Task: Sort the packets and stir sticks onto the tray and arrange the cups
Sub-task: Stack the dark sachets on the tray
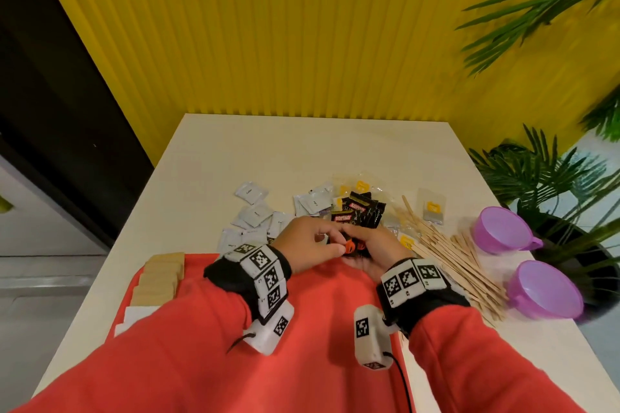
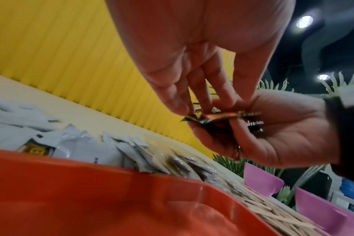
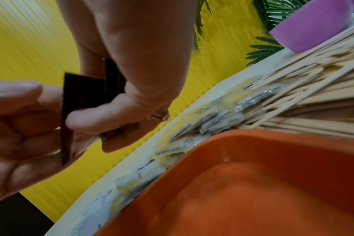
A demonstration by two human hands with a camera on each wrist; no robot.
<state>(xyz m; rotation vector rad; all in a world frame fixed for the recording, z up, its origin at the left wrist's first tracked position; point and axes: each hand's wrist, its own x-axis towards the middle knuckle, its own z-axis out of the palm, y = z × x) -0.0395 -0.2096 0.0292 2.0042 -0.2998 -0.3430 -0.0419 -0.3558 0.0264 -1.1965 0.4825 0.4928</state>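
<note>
Both hands meet over the far edge of the red tray (image 1: 330, 308). My right hand (image 1: 364, 246) cups a small stack of black coffee packets (image 2: 222, 118) from below, thumb pressed on top (image 3: 95, 124). My left hand (image 1: 320, 241) pinches the same stack's edge from above (image 2: 194, 110). More black packets (image 1: 364, 211) lie just beyond the hands. White packets (image 1: 255, 214) are scattered to the left, and clear yellow-tagged packets (image 1: 432, 208) to the right. Wooden stir sticks (image 1: 459, 261) lie in a loose pile right of the tray. Two purple cups (image 1: 503, 231) (image 1: 545, 290) stand at the table's right edge.
Beige blocks (image 1: 164, 273) and white paper (image 1: 134, 315) sit along the tray's left side. A yellow ribbed wall (image 1: 302, 43) backs the table. Potted palm leaves (image 1: 543, 174) reach in at the right, close behind the cups.
</note>
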